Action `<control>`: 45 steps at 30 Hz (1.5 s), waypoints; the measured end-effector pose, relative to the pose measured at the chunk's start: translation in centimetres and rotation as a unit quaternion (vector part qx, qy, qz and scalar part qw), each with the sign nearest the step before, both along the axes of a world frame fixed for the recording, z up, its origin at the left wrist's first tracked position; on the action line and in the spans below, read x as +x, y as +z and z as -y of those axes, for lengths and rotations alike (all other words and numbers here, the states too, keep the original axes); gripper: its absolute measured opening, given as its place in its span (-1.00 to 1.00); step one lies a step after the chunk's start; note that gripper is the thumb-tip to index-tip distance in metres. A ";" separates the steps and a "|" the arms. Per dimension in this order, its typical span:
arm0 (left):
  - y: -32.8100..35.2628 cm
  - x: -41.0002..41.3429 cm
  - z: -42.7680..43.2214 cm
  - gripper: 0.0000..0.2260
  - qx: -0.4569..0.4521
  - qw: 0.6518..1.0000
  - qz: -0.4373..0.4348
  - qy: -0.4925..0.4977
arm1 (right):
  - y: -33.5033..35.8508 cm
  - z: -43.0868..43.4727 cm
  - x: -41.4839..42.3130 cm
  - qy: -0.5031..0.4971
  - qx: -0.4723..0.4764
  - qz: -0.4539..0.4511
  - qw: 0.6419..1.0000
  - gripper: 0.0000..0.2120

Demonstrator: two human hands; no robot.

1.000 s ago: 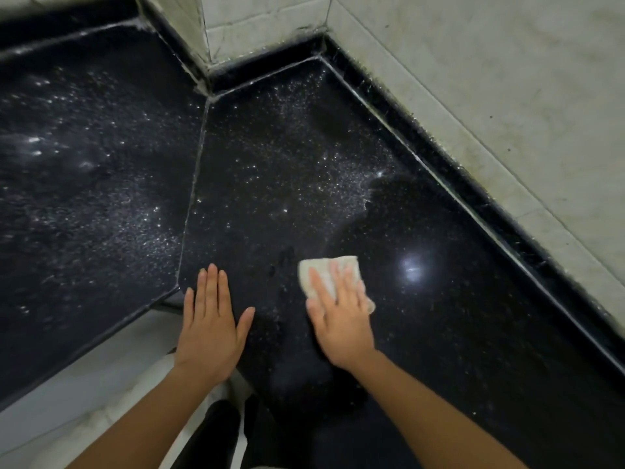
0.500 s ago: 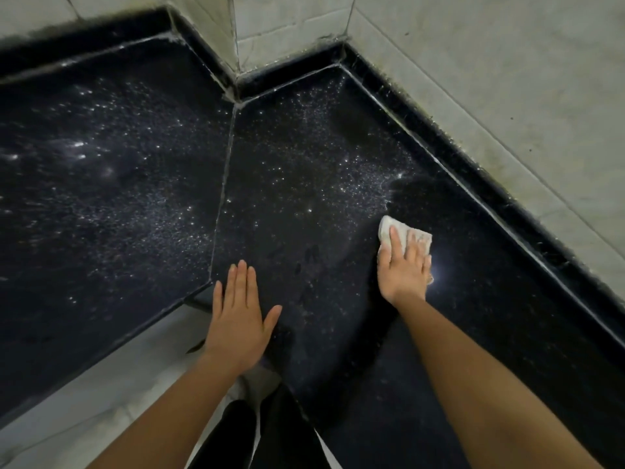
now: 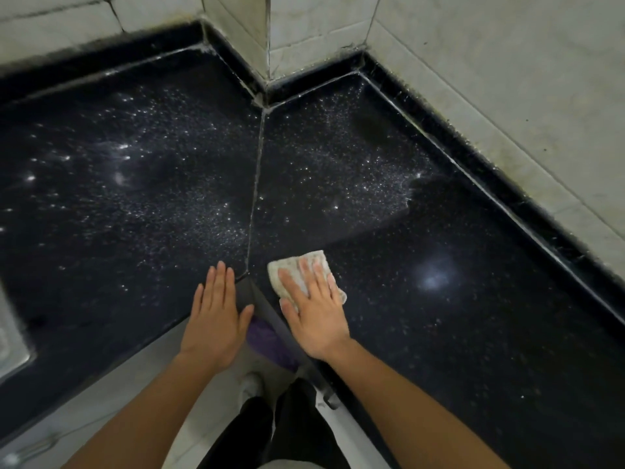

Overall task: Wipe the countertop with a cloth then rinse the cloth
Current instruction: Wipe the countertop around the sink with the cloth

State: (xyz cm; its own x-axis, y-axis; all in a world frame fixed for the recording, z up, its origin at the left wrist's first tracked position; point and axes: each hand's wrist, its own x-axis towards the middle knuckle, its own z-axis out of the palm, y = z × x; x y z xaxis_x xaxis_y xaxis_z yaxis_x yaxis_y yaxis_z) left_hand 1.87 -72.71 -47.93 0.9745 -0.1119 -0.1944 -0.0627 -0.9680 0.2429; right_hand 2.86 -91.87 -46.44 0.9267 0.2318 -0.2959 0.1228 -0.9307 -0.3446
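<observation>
Cloth (image 3: 316, 255) sits on the counter (image 3: 439, 333) by the front seam, under my right hand (image 3: 314, 313), grip open and flat. It has swept back from farther right. My left hand (image 3: 216, 313) rests open alongside. Speckles (image 3: 355, 184) remain behind, so I judge wiping unfinished.

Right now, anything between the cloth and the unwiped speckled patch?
Nothing visible. The right hand presses the cloth flat on the countertop; only bare black surface lies between it and the white specks.
</observation>
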 end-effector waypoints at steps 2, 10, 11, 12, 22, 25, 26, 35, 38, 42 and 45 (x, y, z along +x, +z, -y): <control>-0.5 0.1 -0.7 -0.29 -0.003 1.000 -0.002 -0.022 | -0.1 2.2 -1.0 0.078 0.014 0.021 0.997 -0.50; -0.8 0.1 -1.5 -0.28 -0.045 0.998 -0.019 -0.048 | 0.6 13.8 -8.0 -0.157 -0.099 0.000 0.983 -0.48; -0.8 0.1 -1.6 -0.29 -0.047 0.998 -0.016 -0.049 | 0.9 13.9 -8.5 -0.235 -0.092 -0.005 0.968 -0.47; -0.8 0.1 -1.5 -0.29 -0.048 0.998 -0.015 -0.049 | 0.8 13.4 -8.7 -0.303 -0.089 -0.014 0.949 -0.48; -1.4 0.3 -2.2 -0.31 -0.057 0.996 -0.010 -0.067 | 0.3 -2.2 -5.9 -0.119 -0.063 -0.011 0.991 -0.52; -1.4 0.4 -2.1 -0.32 -0.056 0.996 0.000 -0.069 | 0.1 -4.5 -0.4 -0.083 -0.035 0.018 0.996 -0.51; -1.3 0.5 -2.1 -0.31 -0.055 0.996 -0.001 -0.071 | -0.1 -5.1 1.0 -0.087 -0.028 0.014 0.996 -0.52; 0.3 0.8 -1.9 -0.37 -0.037 0.997 -0.051 -0.050 | -1.3 -0.4 -5.2 0.014 -0.088 0.046 0.995 -0.55; 0.9 0.7 -1.4 -0.27 -0.025 0.997 -0.054 -0.040 | -0.9 1.3 -7.7 -0.004 -0.100 0.035 0.994 -0.54; 1.3 1.1 -0.9 -0.31 0.001 0.997 -0.067 -0.034 | -0.4 0.6 -6.8 -0.042 -0.086 0.003 0.995 -0.54; 2.0 1.9 -0.3 -0.44 0.046 0.997 -0.049 -0.043 | 0.1 -0.5 -3.9 -0.055 -0.020 -0.003 0.998 -0.51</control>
